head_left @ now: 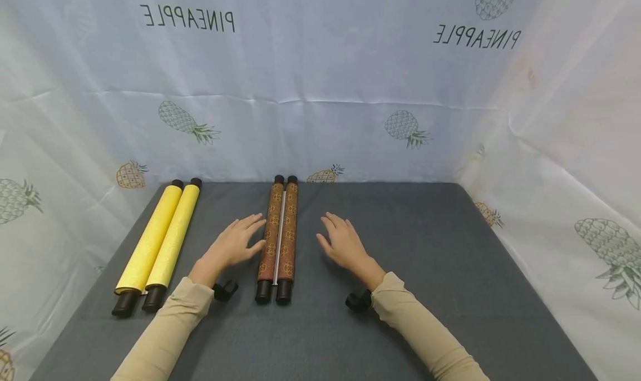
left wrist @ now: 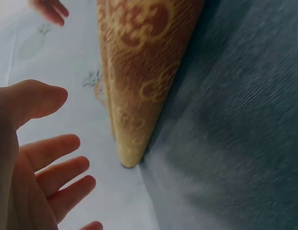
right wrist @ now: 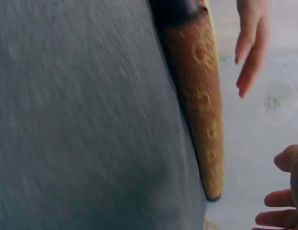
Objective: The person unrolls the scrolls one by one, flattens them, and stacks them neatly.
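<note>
A brown patterned scroll (head_left: 287, 231), rolled from both ends into two parallel rolls with dark end knobs, lies lengthwise on the dark table. My left hand (head_left: 234, 243) is just left of it, fingers spread and fingertips close to the left roll. On the other side, my right hand (head_left: 344, 242) hovers a short way off, its fingers loosely extended toward the scroll. Neither hand holds anything. In the left wrist view the scroll (left wrist: 139, 62) passes beside the spread fingers (left wrist: 62, 148); the right wrist view shows the scroll (right wrist: 201, 100) from its other side.
A yellow scroll (head_left: 170, 231), likewise in two rolls with dark knobs, lies at the table's left. The dark tabletop (head_left: 425, 247) stretches to the right. White curtains (head_left: 320, 64) with pineapple prints rise behind and on both sides.
</note>
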### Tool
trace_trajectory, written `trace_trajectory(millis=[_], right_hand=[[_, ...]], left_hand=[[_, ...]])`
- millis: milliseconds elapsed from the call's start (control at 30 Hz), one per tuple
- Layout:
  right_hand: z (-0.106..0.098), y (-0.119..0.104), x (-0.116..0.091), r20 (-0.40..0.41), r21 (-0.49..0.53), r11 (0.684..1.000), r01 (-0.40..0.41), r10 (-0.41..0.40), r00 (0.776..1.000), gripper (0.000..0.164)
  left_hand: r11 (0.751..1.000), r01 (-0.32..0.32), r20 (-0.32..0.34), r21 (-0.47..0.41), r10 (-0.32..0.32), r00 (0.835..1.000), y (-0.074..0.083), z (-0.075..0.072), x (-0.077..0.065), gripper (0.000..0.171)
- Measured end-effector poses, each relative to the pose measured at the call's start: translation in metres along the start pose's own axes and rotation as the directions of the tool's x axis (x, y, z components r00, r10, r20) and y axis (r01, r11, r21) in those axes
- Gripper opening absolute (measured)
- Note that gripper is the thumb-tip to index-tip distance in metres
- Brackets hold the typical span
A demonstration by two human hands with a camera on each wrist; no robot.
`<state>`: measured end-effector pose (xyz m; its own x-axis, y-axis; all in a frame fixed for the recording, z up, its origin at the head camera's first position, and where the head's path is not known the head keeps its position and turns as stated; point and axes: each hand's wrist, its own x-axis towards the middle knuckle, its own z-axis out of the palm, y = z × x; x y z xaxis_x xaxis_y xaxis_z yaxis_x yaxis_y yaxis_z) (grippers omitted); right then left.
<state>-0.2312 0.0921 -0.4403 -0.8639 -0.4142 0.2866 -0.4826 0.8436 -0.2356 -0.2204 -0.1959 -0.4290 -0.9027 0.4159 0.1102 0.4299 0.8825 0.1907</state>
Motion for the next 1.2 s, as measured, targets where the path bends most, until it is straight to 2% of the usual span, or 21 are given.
trace_trajectory(millis=[200,467,633,867,1200], right_hand=[[0.011,-0.017,-0.004,0.044,-0.009,0.999,0.040,-0.040,0.998,0.051],[0.026,-0.043,-0.009,0.130,-0.040,0.996,0.081,-0.075,0.989,0.057],[0.031,-0.055,-0.010,0.144,-0.070,0.991,0.117,-0.106,0.984,0.061],[0.037,-0.062,-0.010,0.163,-0.082,0.987,0.140,-0.125,0.979,0.065],[0.034,-0.065,-0.008,0.169,-0.048,0.986,0.159,-0.149,0.974,0.062]], left_hand=[[1.000,0.009,0.045,-0.027,-0.008,0.999,0.006,0.007,-0.005,0.056],[0.998,-0.001,0.046,-0.062,0.004,0.999,0.012,0.014,-0.011,0.059],[0.997,-0.022,0.061,-0.069,0.026,0.998,0.015,0.018,-0.012,0.061],[0.998,-0.017,0.077,-0.065,0.022,0.997,0.016,0.021,-0.014,0.064],[0.998,-0.025,0.076,-0.058,0.029,0.997,0.016,0.020,-0.014,0.061]])
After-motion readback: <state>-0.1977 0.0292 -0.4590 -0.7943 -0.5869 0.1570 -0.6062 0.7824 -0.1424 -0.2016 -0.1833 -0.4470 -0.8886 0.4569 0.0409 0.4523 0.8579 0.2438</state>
